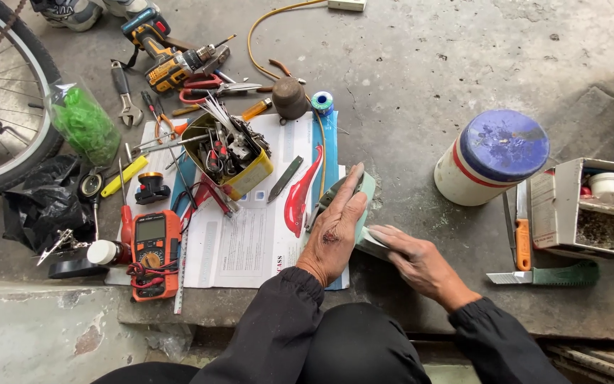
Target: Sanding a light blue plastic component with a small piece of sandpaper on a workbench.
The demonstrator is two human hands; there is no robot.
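My left hand lies flat, fingers straight, pressing down on a pale green block that rests on the concrete floor at the edge of a paper sheet. My right hand grips the near right end of the same block, where a grey slab shows under my fingers. A dark metal piece pokes out from under my left hand's fingers. A red fish-shaped object lies on the paper just left of my left hand.
A yellow tin full of tools, an orange multimeter, a cordless drill, pliers and a wrench sit to the left. A bicycle wheel stands far left. A white tub with a blue lid, a small box and a utility knife are on the right.
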